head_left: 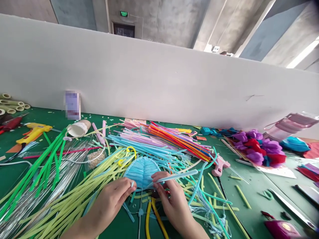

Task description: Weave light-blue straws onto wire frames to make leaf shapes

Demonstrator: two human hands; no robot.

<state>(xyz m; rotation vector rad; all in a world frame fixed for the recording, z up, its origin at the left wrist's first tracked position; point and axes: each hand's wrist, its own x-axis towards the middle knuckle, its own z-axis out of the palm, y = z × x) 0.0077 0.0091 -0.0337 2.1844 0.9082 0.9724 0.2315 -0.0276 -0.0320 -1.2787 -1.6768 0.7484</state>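
Observation:
A light-blue leaf shape (142,168) made of pipe cleaners stands between my hands, its thin wire stem (140,222) running down toward me. My left hand (113,197) is closed at the leaf's lower left edge, a short blue pipe cleaner end poking out between thumb and finger. At the lower right edge, my right hand (171,196) pinches a light-blue pipe cleaner (183,175) whose free end points right. Under the right hand lie pliers with yellow handles (149,220), their head partly hidden by the fingers.
Bundles of green pipe cleaners (74,196), blue ones (142,146) and orange ones (179,141) cover the green table. A yellow glue gun (35,132) lies left. A pink glue gun (219,165), scissors (292,207) and purple flowers (270,149) are right. A white partition (159,83) stands behind.

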